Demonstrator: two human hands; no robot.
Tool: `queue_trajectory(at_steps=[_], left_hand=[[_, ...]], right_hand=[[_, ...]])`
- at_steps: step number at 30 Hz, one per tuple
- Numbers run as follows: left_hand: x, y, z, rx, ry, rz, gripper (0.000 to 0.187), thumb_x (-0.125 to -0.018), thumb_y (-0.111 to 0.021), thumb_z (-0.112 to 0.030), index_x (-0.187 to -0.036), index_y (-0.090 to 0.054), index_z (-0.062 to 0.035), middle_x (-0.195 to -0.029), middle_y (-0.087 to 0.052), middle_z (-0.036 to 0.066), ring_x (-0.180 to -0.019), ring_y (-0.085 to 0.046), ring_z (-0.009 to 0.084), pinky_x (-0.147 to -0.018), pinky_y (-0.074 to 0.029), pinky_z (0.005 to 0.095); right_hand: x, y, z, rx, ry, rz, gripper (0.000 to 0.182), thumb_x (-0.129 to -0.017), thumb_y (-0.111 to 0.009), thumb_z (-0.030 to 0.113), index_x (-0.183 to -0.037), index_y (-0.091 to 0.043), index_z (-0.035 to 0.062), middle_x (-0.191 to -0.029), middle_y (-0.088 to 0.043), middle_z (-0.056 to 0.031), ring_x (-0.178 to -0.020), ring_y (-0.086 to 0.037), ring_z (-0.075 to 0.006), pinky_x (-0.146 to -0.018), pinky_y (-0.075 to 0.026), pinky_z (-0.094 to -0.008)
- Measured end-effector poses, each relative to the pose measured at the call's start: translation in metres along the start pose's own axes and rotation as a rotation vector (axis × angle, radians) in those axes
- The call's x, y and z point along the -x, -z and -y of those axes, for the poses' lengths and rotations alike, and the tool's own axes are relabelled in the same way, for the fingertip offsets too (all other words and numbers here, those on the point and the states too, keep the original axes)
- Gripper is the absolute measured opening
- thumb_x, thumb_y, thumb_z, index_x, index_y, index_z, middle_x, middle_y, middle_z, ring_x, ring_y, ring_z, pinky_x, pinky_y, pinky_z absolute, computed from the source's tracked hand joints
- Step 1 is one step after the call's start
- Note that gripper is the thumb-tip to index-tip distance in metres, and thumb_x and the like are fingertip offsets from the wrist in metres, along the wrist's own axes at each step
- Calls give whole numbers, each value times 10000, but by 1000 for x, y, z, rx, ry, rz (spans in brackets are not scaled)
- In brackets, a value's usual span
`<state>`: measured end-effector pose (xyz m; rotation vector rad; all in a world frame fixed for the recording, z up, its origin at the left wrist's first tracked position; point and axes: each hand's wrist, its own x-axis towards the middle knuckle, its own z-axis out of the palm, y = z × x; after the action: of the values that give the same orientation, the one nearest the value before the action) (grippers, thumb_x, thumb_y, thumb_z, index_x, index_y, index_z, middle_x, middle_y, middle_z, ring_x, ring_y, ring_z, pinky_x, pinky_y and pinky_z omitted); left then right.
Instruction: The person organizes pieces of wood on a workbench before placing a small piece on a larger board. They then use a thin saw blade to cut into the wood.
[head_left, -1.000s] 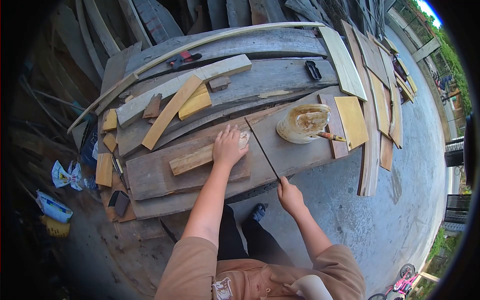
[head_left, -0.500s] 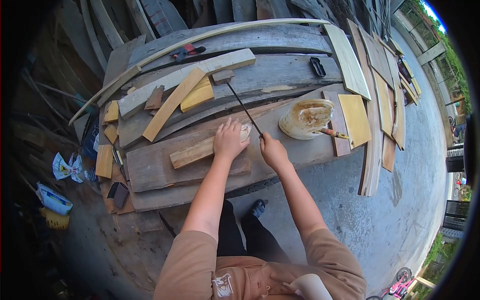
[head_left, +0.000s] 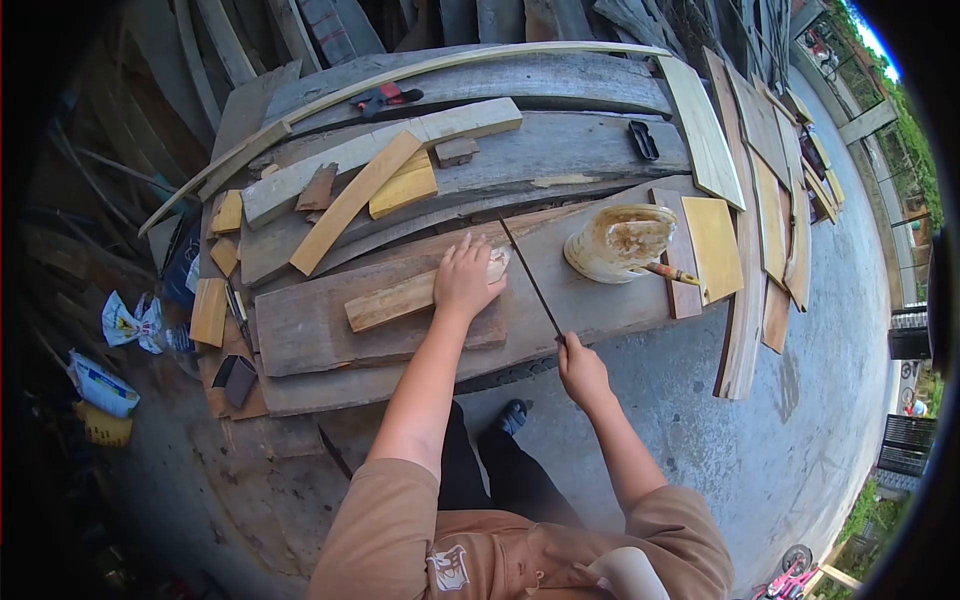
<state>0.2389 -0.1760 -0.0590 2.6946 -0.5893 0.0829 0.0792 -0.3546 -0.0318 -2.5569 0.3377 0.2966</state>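
My left hand (head_left: 467,278) is closed over the right end of a rough wood block (head_left: 391,302), with its fingers on the top. The block lies on a wide brown plank (head_left: 315,335). My right hand (head_left: 584,370) grips the near end of a long thin dark saw (head_left: 530,270), seen edge-on. Its teeth cannot be made out. The saw slants up and left, just right of the block's pale end. My right hand is past the near edge of the planks, over the floor.
A stained white tub (head_left: 617,243) with a paintbrush (head_left: 672,272) is to the right. Loose yellowish wood pieces (head_left: 404,187) and a red-and-black tool (head_left: 388,97) lie farther back. Long boards (head_left: 738,300) lean at the right side.
My right hand has drawn the saw toward me and to the right. Its far tip has come back from the small grey block. My left hand stays on the wood block.
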Motion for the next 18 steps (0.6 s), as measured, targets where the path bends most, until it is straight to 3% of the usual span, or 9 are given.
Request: queue_trajectory(at_steps=[8,18], left_hand=[[0,0,0,-3,-3,-12,487,-697,-676,-362,-1058,-560,-56,-1245,-534,105,-1238,-422,261,-1003,-343,412],[-1,2,-2,21,19,10,495,-698,-677,-362,-1071,-556,-59,-1257,-525,100,-1243,-417,254,-1016,-330,407]], right_hand=[[-113,-8,54,-36,131,-60,193,-907,-406,235,-967,-485,70,-713,-609,-234,-684,-591,-424,-615,-450,-524],[20,-4,-11,-23,-24,7,190,-900,-429,238,-972,-485,72,-718,-610,-235,-690,-603,-409,-609,-466,-512]])
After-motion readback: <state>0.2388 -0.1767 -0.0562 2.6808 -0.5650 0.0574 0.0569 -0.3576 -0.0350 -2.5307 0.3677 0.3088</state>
